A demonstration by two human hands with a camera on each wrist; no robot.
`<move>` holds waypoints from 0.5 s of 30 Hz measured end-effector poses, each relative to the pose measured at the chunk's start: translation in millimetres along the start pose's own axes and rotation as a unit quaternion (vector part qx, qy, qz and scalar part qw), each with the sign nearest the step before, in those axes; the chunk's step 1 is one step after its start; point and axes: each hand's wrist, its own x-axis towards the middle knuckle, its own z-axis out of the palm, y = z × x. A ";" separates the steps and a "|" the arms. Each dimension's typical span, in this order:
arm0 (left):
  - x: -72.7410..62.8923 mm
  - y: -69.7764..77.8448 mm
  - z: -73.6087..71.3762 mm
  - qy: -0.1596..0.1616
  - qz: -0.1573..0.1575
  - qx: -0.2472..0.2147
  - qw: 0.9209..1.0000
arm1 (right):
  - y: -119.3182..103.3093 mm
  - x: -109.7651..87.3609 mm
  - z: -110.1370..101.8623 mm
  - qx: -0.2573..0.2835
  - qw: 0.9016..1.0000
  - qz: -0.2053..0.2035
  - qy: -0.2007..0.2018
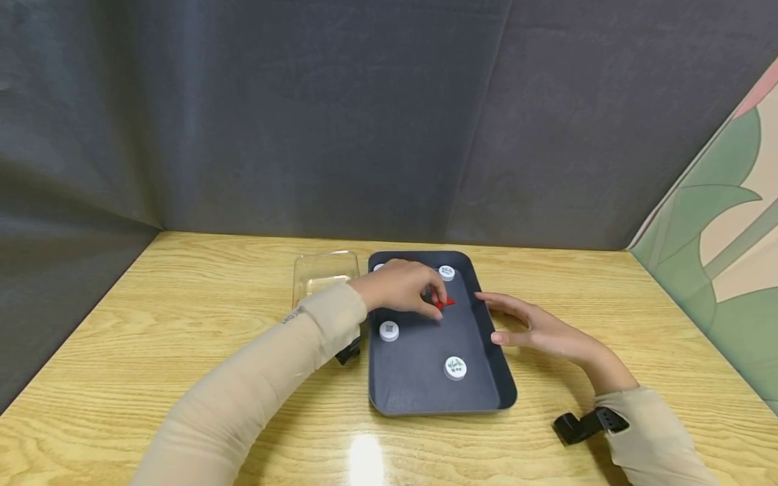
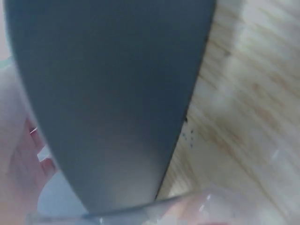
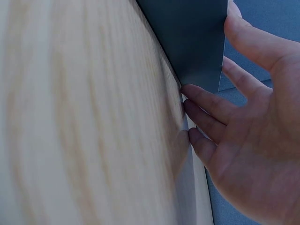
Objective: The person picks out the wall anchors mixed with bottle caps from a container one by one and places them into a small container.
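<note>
My left hand point(image 1: 408, 287) reaches over the dark grey tray point(image 1: 419, 395), its fingers curled down and pinching a small pointed red piece point(image 1: 450, 302). The hand hides part of that piece. On the tray floor lie white round caps: one with green print point(image 1: 455, 368) near the front, one with a dark square code point(image 1: 389, 331) at the left, another green-printed cap point(image 1: 446, 273) at the back. My right hand point(image 1: 535, 331) is beside the tray's right wall, fingers extended. In the right wrist view its fingertips point(image 3: 190, 89) are right at the tray's lower edge.
A clear plastic box point(image 1: 325, 264) stands left of the tray, partly behind the left sleeve; reddish bits show at its left side. Both rest on a wood-grain table point(image 1: 243, 283). A dark curtain point(image 1: 316, 121) closes off the back, and a leaf-patterned cloth point(image 1: 729, 236) hangs at the right.
</note>
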 end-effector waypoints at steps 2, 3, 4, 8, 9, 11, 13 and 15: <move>-2.3 -1.4 -0.8 0.005 -0.002 0.001 1.000 | 0.1 -0.1 0.0 0.000 1.000 0.001 0.001; -3.4 -1.9 -1.4 0.006 -0.003 0.003 1.000 | 0.2 0.0 0.1 -0.001 1.000 0.002 0.001; -4.6 -2.7 -1.9 0.007 -0.004 0.002 1.000 | 0.1 0.1 0.0 -0.001 1.000 0.003 0.001; -10.2 -4.5 -5.0 0.013 -0.007 -0.003 1.000 | -0.3 0.3 -0.3 -0.003 1.000 0.010 0.002; -11.7 -4.7 -5.9 0.015 -0.007 -0.004 1.000 | -0.4 0.4 -0.4 -0.002 1.000 0.011 0.002; -14.5 -5.6 -7.6 0.023 -0.008 -0.002 1.000 | -0.5 0.4 -0.5 -0.001 1.000 0.012 0.002; -17.3 -6.6 -9.1 0.030 -0.009 0.000 0.999 | -0.4 0.4 -0.4 0.001 1.000 0.010 0.002; -20.2 -7.6 -10.6 0.037 -0.009 -0.001 0.999 | -0.3 0.3 -0.3 0.002 1.000 0.006 0.001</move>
